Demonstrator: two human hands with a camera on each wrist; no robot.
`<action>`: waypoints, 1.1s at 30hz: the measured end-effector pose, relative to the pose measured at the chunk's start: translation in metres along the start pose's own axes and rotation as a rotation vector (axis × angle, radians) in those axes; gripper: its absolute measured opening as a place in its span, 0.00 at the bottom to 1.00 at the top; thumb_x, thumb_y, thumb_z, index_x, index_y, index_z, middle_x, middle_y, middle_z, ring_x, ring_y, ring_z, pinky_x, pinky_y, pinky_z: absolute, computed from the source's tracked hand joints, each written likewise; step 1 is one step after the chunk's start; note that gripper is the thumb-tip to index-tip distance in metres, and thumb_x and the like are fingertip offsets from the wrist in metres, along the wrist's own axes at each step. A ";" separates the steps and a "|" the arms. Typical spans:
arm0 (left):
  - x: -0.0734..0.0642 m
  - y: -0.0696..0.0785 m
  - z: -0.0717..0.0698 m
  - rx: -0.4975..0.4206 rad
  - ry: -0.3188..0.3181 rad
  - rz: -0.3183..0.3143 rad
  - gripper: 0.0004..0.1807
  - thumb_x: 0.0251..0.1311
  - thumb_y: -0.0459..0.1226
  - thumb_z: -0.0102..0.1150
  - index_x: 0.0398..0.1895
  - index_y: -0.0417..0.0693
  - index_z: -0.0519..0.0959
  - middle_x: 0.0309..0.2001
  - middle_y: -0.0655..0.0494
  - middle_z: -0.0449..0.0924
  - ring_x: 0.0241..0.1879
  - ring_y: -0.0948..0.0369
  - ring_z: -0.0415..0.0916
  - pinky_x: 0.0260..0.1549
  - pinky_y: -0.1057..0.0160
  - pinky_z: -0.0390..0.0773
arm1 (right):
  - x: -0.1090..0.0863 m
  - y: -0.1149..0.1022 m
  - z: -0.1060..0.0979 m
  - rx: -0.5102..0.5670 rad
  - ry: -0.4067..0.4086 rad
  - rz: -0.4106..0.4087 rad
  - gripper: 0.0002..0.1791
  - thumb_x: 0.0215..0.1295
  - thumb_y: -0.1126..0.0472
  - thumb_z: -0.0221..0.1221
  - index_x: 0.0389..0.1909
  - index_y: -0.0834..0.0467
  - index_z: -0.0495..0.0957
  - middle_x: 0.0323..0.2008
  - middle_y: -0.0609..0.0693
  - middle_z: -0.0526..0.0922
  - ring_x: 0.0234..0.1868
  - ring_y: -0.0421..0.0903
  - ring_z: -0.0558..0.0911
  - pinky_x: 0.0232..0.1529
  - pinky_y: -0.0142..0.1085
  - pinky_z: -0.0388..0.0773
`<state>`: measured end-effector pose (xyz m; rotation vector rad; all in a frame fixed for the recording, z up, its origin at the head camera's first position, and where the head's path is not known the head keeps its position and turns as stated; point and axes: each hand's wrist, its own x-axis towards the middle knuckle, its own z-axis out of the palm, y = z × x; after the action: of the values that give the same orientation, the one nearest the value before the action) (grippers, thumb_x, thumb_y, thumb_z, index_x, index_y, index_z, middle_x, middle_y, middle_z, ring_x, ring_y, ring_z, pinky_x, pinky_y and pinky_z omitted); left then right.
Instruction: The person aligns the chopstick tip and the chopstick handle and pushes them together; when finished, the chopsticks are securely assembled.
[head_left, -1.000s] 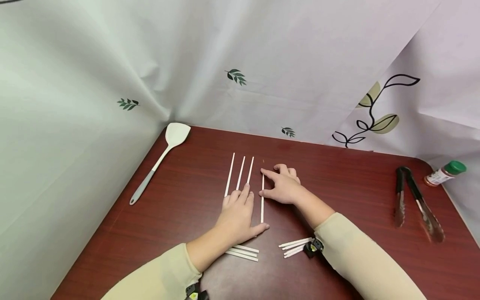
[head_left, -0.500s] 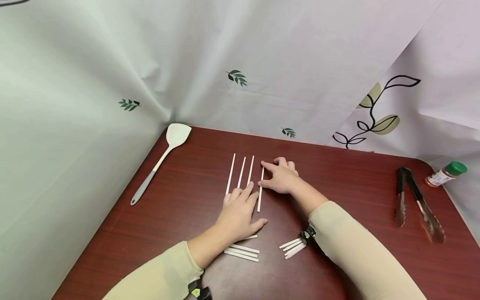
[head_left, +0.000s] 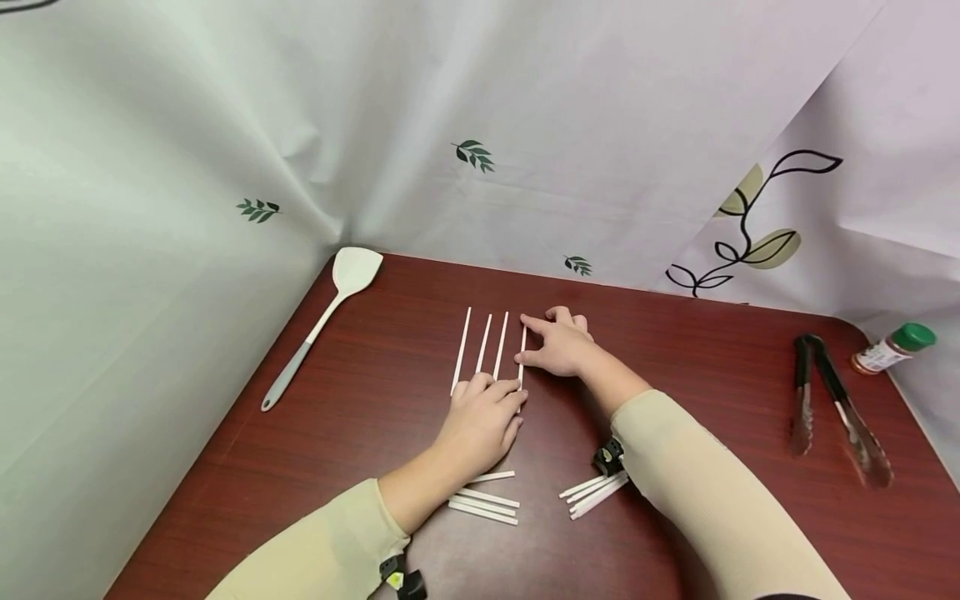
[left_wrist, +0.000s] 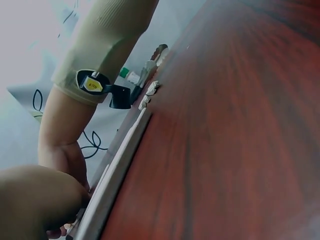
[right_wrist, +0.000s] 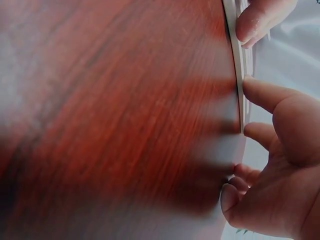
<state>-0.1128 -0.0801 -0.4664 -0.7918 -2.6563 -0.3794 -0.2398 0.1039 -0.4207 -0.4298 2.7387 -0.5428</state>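
Three slender white sticks (head_left: 461,350) lie side by side on the table in the head view, pointing away from me. To their right is a fourth white stick (head_left: 523,337), roughly in line with them. My right hand (head_left: 564,347) touches this fourth stick, its index fingertip at the far end and its thumb lower along the side. Over the near ends of the row rests my left hand (head_left: 480,423), its fingertips at the fourth stick's near end. In the right wrist view the stick (right_wrist: 240,75) runs past the right thumb and index finger, with left fingertips (right_wrist: 250,27) above.
Several more white sticks (head_left: 483,507) lie crosswise beside my left wrist. Another bunch of sticks (head_left: 588,495) is near the right wrist camera. A white spatula (head_left: 322,325) lies at the left, tongs (head_left: 836,392) and a green-capped jar (head_left: 892,348) at the right. Fabric hangs behind.
The fourth stick has slid away from me with my right hand, its far end now about level with the row. My left hand's fingers have shifted right onto its near end.
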 end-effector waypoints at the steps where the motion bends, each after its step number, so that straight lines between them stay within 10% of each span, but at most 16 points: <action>1: 0.001 -0.001 0.000 0.002 0.004 0.002 0.18 0.68 0.42 0.69 0.59 0.51 0.88 0.63 0.56 0.84 0.54 0.53 0.74 0.46 0.49 0.70 | 0.001 0.000 0.000 0.000 -0.001 0.000 0.44 0.70 0.40 0.67 0.83 0.45 0.63 0.77 0.64 0.57 0.69 0.69 0.60 0.63 0.59 0.66; 24: -0.010 -0.018 -0.003 -0.183 0.077 0.064 0.16 0.65 0.42 0.70 0.55 0.52 0.87 0.59 0.55 0.83 0.57 0.54 0.75 0.49 0.46 0.71 | -0.032 0.046 -0.003 0.259 0.030 -0.059 0.38 0.74 0.44 0.63 0.79 0.56 0.69 0.78 0.66 0.58 0.74 0.70 0.58 0.70 0.65 0.59; 33: -0.029 -0.041 -0.008 -0.326 0.070 0.186 0.20 0.66 0.40 0.69 0.60 0.48 0.84 0.53 0.57 0.85 0.51 0.56 0.79 0.55 0.52 0.76 | -0.086 0.098 0.008 0.393 0.192 -0.212 0.19 0.72 0.58 0.68 0.61 0.58 0.85 0.51 0.53 0.81 0.47 0.48 0.77 0.50 0.40 0.74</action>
<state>-0.1115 -0.1299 -0.4770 -1.0902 -2.4617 -0.7868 -0.1817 0.2179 -0.4475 -0.5936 2.6803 -1.2064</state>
